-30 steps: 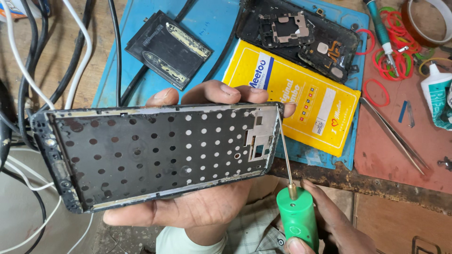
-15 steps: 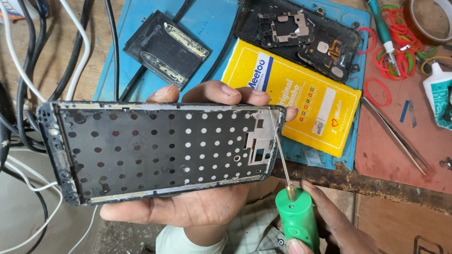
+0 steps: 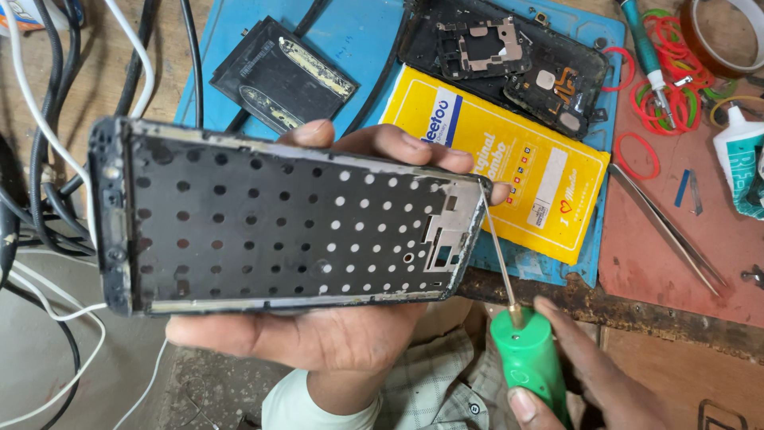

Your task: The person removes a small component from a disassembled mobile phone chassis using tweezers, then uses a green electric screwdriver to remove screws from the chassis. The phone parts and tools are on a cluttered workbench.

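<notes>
A person's left hand (image 3: 334, 334) holds a flat black metal phone frame with rows of small round holes (image 3: 278, 223) level above the front edge of a workbench. The palm and thumb support the frame from below and the near side, while the fingertips curl over its far edge, so the hand is closed around it. The frame hides most of the blue work mat (image 3: 358, 40) behind it.

The right hand (image 3: 589, 382), at the lower right, is wrapped around the fat green plastic handle of a thin-shafted screwdriver (image 3: 529, 362). The slim metal shaft rises at a slant, and its tip meets the frame's right end, near a cut-out corner.

On the mat beyond the frame lie a worn black rectangular battery (image 3: 282, 76), a bright yellow flat rectangular packet (image 3: 509, 163) and a black phone back shell with exposed parts (image 3: 509, 60). The yellow packet lies just behind the fingertips and partly overlaps the shell's near edge.

To the right, on a reddish-brown mat (image 3: 676, 263), lie long metal tweezers (image 3: 664, 227), a loose pile of red and green rubber bands (image 3: 668, 87) and a second, teal-handled screwdriver (image 3: 645, 44). A white bottle with a teal label (image 3: 740, 155) sits at the right edge.

Black and white cables (image 3: 48, 159) trail across the bench on the left, passing behind the frame's left end.
</notes>
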